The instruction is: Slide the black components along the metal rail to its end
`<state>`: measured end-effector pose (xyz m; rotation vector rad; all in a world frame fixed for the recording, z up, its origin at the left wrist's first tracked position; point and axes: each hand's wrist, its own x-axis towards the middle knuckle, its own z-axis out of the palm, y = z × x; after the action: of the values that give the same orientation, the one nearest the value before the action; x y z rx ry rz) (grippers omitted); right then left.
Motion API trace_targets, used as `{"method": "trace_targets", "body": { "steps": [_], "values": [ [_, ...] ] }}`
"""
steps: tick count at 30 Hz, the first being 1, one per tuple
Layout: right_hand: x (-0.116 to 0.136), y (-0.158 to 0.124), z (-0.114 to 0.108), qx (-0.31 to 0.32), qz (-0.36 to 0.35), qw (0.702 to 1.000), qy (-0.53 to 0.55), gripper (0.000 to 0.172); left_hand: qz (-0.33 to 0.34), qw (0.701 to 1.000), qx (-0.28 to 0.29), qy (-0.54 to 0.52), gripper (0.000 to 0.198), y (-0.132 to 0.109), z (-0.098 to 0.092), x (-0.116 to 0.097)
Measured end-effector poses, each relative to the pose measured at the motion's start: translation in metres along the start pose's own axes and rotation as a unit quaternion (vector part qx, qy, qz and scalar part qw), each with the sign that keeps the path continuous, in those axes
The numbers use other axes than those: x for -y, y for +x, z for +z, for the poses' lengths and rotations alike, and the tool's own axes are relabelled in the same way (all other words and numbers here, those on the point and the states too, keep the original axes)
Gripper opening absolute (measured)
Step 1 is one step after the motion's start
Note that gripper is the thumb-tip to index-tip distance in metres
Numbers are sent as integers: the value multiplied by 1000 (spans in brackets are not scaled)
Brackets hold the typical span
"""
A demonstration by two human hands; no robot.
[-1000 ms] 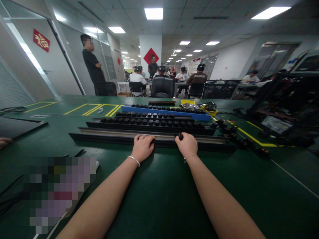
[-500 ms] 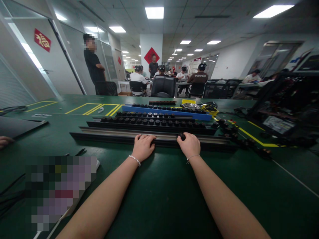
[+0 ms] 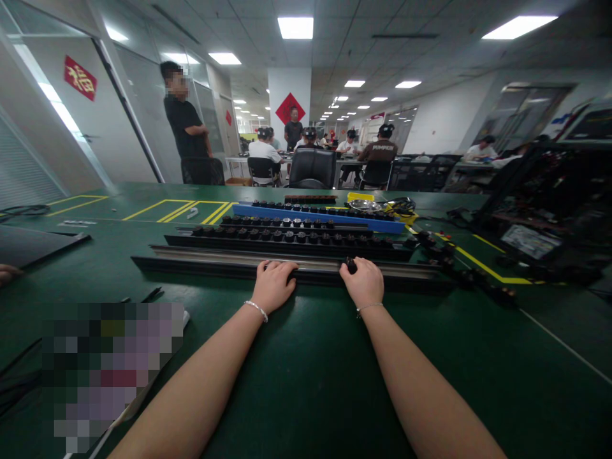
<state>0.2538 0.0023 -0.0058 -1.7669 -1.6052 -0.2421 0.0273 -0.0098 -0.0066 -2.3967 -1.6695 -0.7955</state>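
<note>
A long black rail with a silver channel (image 3: 201, 255) lies across the green table in front of me. My left hand (image 3: 273, 285) rests on its near edge with the fingers curled over it. My right hand (image 3: 364, 282) is closed in a pinch on a small black knob-like part (image 3: 350, 262) at the rail's channel. Behind it lie two more black rails (image 3: 287, 237) carrying rows of the same black parts, and a blue rail (image 3: 315, 215) filled with them too.
Loose black parts (image 3: 459, 268) trail off to the right beside yellow floor-tape lines. A metal bowl (image 3: 363, 204) sits behind the blue rail. A dark machine (image 3: 545, 210) stands at the right. A blurred flat item (image 3: 109, 370) lies at my left. People sit and stand beyond the table.
Both hands have stayed at the rail; the right hand shifted very slightly. The standing person in the background has stepped a little to the right.
</note>
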Motion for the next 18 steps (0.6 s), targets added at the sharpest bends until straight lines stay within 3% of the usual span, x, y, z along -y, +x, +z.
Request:
{"method": "trace_targets", "body": {
  "steps": [18],
  "values": [
    [-20, 2, -6, -25, 43, 999, -13, 32, -2, 1000, 5, -3, 28, 1, -1, 0]
  ]
}}
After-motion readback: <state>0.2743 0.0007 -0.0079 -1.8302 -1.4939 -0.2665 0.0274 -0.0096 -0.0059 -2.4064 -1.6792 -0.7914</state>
